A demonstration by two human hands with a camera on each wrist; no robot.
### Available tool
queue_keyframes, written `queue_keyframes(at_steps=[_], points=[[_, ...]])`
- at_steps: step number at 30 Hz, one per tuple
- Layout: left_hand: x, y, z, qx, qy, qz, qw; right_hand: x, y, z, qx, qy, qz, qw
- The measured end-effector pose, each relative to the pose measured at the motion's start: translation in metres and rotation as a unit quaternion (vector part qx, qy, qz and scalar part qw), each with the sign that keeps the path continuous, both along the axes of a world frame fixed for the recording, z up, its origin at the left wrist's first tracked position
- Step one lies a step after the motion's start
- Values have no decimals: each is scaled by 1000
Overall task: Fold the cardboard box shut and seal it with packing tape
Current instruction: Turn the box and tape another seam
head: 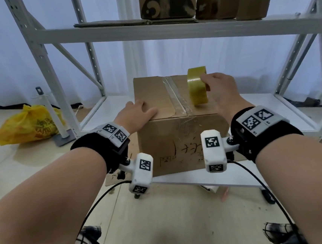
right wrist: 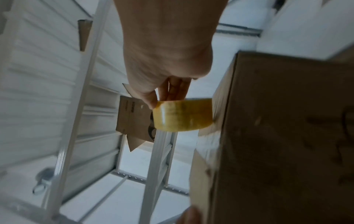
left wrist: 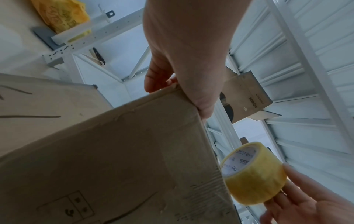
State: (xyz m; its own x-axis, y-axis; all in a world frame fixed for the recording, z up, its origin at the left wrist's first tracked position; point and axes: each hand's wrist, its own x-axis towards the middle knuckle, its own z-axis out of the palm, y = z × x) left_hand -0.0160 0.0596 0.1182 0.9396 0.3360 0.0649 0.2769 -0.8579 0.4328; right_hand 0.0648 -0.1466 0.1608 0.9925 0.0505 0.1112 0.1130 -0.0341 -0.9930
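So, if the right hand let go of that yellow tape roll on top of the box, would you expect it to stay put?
Probably not. The tape roll stands on its curved edge on the cardboard box, so it could roll. It is narrow, so it might tip flat instead. The right hand is steadying it.

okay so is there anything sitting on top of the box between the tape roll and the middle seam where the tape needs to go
Nothing visible does. The right hand holds the tape roll on edge just right of the seam on the cardboard box. The left hand rests on the left flap, clear of the seam.
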Motion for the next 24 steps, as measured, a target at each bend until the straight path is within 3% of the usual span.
queue_keyframes(at_steps=[5,9,11,13,15,18,24], points=[[9,-7,-4,12,18,3,1000,0,13,4,127,77,5,989],[14,-10,10,98,-19,23,995,-1,20,5,191,128,20,973],[14,-14,20,33,-114,-20,993,-3,23,6,237,133,44,961],[12,-21,28,-123,-191,-92,969,-7,25,8,257,132,68,955],[8,-30,33,-215,-190,-164,944,-11,26,9,264,135,88,951],[6,-36,33,-253,-190,-228,921,-16,25,11,275,135,105,946],[4,-35,36,-297,-236,-210,901,-20,23,14,244,115,128,954]])
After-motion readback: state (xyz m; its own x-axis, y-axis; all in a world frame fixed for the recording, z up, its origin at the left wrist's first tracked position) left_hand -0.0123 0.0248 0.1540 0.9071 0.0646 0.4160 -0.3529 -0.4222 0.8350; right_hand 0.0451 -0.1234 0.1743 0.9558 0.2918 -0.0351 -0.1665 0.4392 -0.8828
